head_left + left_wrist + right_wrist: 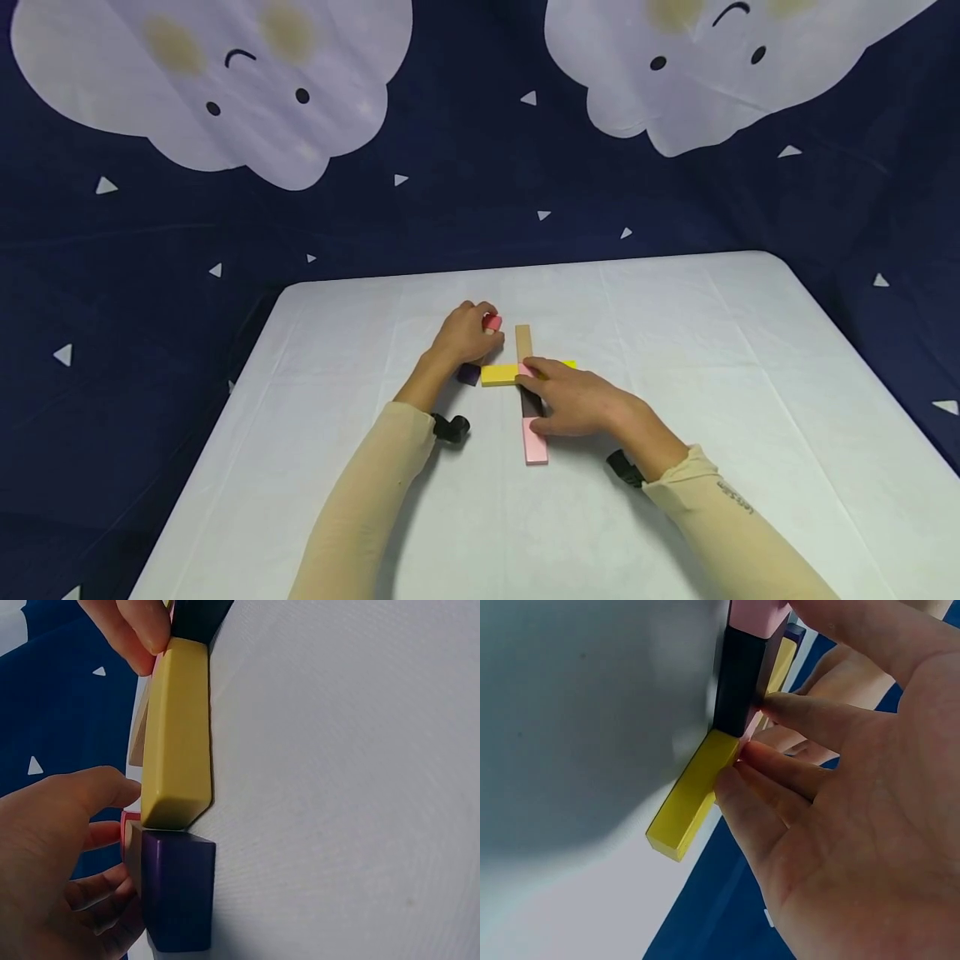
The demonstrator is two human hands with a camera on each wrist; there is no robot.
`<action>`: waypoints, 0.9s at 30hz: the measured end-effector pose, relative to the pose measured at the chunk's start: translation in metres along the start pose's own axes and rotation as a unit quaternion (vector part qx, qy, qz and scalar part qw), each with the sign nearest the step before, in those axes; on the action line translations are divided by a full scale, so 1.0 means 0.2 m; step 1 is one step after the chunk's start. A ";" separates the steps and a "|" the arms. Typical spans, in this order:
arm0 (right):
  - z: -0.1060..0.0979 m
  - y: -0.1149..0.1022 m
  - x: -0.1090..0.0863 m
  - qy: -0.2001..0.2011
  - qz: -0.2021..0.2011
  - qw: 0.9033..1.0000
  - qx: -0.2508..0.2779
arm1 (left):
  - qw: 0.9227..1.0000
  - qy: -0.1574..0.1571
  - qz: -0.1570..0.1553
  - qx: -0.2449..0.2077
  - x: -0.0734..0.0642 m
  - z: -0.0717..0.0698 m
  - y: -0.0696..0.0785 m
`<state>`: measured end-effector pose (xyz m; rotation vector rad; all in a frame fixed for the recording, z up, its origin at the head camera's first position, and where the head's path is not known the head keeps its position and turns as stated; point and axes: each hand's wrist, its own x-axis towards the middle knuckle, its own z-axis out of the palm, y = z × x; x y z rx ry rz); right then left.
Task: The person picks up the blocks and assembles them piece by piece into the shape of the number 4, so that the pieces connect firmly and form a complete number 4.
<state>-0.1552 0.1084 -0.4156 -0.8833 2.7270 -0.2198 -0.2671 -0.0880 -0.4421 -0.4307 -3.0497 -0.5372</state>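
Several coloured blocks lie as a cross on the table. In the head view a wooden block (523, 340) is at the far end, a black block (532, 404) and a pink block (536, 450) at the near end, with yellow blocks (498, 376) (693, 796) to either side. My left hand (467, 335) curls its fingers round a red block (492, 322), beyond a dark purple block (178, 892) at the left yellow block's end. My right hand (581, 400) lies over the middle, fingertips touching the blocks there, its thumb by the near pink block. Its palm hides part of the right yellow block.
A white-covered table (675, 333) carries the blocks. Behind it hangs a dark blue cloth (472, 225) with cloud faces and small white triangles. A black wrist camera (452, 429) is on the left wrist and another black camera (625, 468) on the right.
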 end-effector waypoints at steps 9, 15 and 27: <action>0.01 0.01 0.00 0.011 -0.008 1.000 -0.007 | 1.000 -0.002 -0.002 -0.001 0.01 0.00 0.00; 0.02 0.02 0.01 0.012 -0.008 1.000 -0.006 | 1.000 -0.005 0.000 -0.018 0.01 0.00 -0.01; 0.05 0.04 -0.01 0.035 -0.016 0.998 0.042 | 1.000 -0.005 -0.007 -0.019 -0.04 0.00 -0.03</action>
